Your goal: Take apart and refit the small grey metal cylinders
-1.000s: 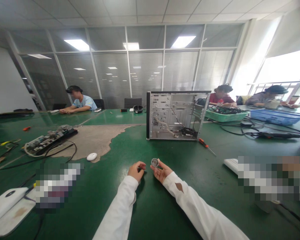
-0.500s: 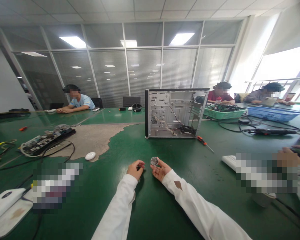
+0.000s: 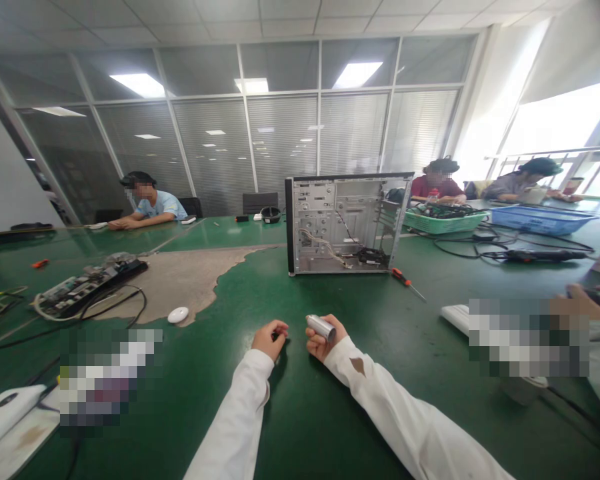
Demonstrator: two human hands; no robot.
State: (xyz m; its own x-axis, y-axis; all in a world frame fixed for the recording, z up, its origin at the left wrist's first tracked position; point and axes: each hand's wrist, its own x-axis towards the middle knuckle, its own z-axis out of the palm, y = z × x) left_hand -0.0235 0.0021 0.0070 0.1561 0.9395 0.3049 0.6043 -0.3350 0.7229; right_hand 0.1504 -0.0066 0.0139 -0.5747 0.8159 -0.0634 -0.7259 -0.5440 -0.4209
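My right hand (image 3: 326, 339) holds a small silver metal cylinder (image 3: 322, 327) between thumb and fingers, tilted with one end towards me. The cylinder's exact kind cannot be made out. To its left, just above the green table, my left hand (image 3: 270, 339) is closed, its thumb and fingertips drawn together. Whatever those fingers hold, if anything, is too small or hidden to see. Beyond both hands an open computer case (image 3: 349, 225) stands upright, with loose cables and a black fan inside. An orange-handled screwdriver (image 3: 406, 283) lies by its lower right corner.
A round white lid-like disc (image 3: 178, 315) and a circuit-board assembly (image 3: 91, 283) lie on the left. Green (image 3: 445, 225) and blue baskets (image 3: 543, 220) stand at the right back, near black cables. Co-workers sit around the green table (image 3: 300, 400); one person's hands are at the right edge.
My right hand has turned the cylinder: its round end faced me before, and now its shiny side shows. The left hand has stayed in nearly the same pose. The view has shifted slightly.
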